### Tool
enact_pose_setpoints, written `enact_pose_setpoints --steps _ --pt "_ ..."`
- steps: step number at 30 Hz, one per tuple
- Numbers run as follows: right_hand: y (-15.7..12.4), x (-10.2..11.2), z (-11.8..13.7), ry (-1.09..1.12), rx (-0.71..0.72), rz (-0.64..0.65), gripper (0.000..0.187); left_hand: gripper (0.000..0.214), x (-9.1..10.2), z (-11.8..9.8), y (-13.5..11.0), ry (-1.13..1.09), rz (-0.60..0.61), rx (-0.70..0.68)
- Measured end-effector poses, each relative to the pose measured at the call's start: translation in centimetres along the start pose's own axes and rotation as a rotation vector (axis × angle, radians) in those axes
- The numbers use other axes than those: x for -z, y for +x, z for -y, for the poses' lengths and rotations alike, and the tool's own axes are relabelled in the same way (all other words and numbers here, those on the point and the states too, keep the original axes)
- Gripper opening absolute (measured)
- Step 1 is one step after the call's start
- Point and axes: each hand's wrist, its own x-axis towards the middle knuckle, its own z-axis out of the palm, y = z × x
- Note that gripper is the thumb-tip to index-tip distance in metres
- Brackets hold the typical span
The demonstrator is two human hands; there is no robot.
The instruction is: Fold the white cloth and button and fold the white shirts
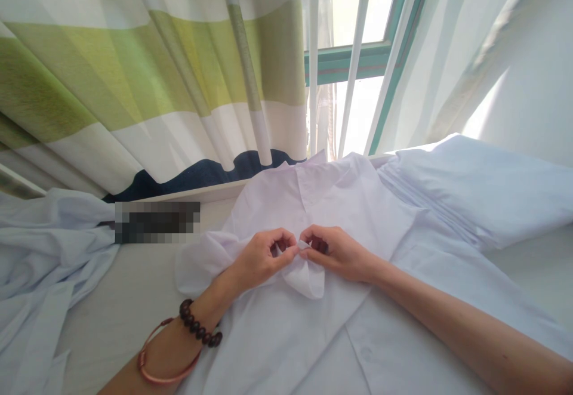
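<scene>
A white collared shirt lies spread on a pale surface, its collar toward the window. My left hand, with a bead bracelet and a pink band at the wrist, pinches a fold of the shirt's front edge. My right hand pinches the same fold from the other side, fingertips almost touching the left's. A loose flap of white fabric hangs below the two pinches. Both hands are closed on the cloth at the shirt's chest.
A pale blue garment lies crumpled at the left. Another white cloth is laid at the right. A striped green and white curtain hangs behind, beside a barred window. A blurred dark patch sits by the sill.
</scene>
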Motion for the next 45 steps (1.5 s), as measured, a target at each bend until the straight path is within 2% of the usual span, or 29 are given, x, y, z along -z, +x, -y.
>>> enact_pose_setpoints --steps 5,13,18,24,29,34,39,43,45 --pt "0.0 0.0 -0.1 0.012 0.016 0.008 0.008 0.02 -0.1 0.1 0.0 0.008 -0.008 -0.001" --pt "0.0 0.6 0.0 0.196 -0.08 0.046 0.02 0.023 -0.1 0.3 -0.1 0.02 -0.012 0.005" --pt "0.0 0.4 -0.2 0.178 -0.067 0.029 0.016 0.023 0.0 0.5 0.0 0.021 -0.014 0.006" --pt "0.1 0.0 -0.3 0.043 -0.051 -0.035 0.006 0.016 -0.4 0.3 -0.1 0.129 -0.064 -0.032" --pt "0.0 -0.6 -0.2 -0.035 0.001 -0.112 0.005 0.007 -0.8 0.2 -0.4 0.331 -0.125 -0.186" --pt "0.1 -1.0 -0.4 -0.031 0.054 -0.222 0.013 0.008 -0.7 0.3 -0.3 0.499 -0.209 -0.389" --pt "-0.1 -1.2 -0.5 -0.017 0.086 -0.241 0.014 0.003 -0.4 0.7 -0.2 0.483 -0.263 -0.525" --pt "-0.5 -1.6 -0.3 -0.093 0.081 -0.33 0.014 0.004 -0.1 0.6 -0.4 0.477 -0.257 -0.665" --pt "-0.6 -1.7 -0.3 -0.15 0.096 -0.363 0.013 0.006 0.0 0.4 -0.6 0.469 -0.257 -0.692"
